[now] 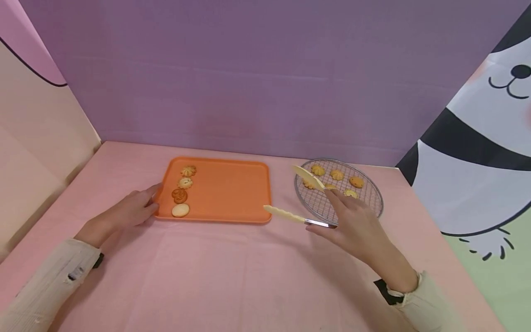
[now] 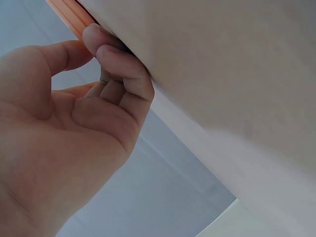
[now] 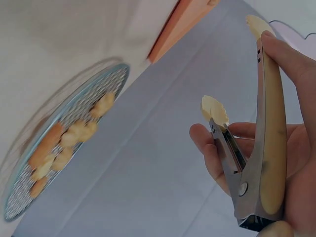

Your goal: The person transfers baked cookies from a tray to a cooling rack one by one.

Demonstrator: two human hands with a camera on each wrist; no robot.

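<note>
- nearest the camera, the right hand (image 1: pixel 356 228) grips a pair of tongs (image 1: pixel 300 203) by the hinge end, its fingers wrapped round both arms; the two cream tips are spread wide apart and hold nothing.
- the lower tip hangs just off the near right corner of the orange tray (image 1: pixel 232 189); the upper tip is over the near left part of the wire rack (image 1: pixel 365 203).
- the left hand (image 1: pixel 130 210) rests on the pink tablecloth (image 1: pixel 215 276) at the tray's near left corner, fingers curled against its rim.
- in the tray, four cookies (image 1: pixel 182 191) lie in a line along the left side, running front to back: a pale round one nearest, then a darker one, then two lighter ones.
- farther right, the round rack carries several golden cookies (image 1: pixel 337 175), mostly on its far half.
- a purple wall (image 1: pixel 249 69) stands behind.
</note>
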